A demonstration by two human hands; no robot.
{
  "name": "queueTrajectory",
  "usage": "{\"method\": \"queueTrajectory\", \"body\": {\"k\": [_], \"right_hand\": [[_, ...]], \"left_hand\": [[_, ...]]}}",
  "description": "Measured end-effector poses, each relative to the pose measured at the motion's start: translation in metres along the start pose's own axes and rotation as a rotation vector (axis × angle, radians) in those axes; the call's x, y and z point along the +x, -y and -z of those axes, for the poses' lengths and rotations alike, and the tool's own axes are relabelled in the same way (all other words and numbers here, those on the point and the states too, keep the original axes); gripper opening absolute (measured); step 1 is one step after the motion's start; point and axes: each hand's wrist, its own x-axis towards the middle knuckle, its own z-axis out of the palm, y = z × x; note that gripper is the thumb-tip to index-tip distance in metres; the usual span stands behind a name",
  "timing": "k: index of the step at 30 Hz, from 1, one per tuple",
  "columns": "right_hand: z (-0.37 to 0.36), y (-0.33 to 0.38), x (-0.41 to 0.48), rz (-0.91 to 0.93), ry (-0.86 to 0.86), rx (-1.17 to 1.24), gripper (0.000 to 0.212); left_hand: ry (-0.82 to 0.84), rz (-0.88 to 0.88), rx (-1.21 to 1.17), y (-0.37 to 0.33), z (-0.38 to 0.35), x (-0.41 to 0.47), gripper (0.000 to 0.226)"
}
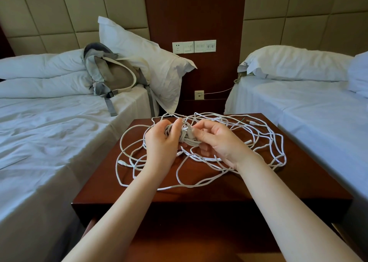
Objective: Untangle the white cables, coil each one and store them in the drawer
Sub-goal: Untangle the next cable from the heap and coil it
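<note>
My left hand [162, 142] and right hand [216, 140] pinch the knotted middle of the thin, limp white cables [264, 142] sprawled across the dark wooden worktop [298, 182], light and best gripped near plugs.

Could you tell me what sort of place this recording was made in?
Most likely a twin hotel room: two white-sheeted beds flank a dark wooden nightstand, backed by a padded headboard wall and a wood panel with switches and sockets.
</note>
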Motion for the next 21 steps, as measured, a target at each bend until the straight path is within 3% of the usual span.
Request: {"method": "queueTrajectory", "body": {"k": [4,9,15,21], "right_hand": [[-0.006,0.003,0.001,-0.064,-0.080,-0.012,0.027],[-0.008,0.005,0.002,-0.095,-0.095,-0.011,0.022],[-0.003,0.004,-0.001,-0.087,-0.026,0.050,0.001],[0.005,0.006,0.001,0.062,-0.064,-0.271,0.003]], "left_hand": [[-0.044,-0.091,0.077,0.004,-0.004,-0.003,0.042],[-0.054,-0.151,0.081,0.009,-0.006,-0.005,0.041],[-0.032,-0.096,0.030,0.008,-0.004,-0.003,0.039],[0.040,0.081,-0.072,0.002,-0.007,-0.006,0.041]]}}
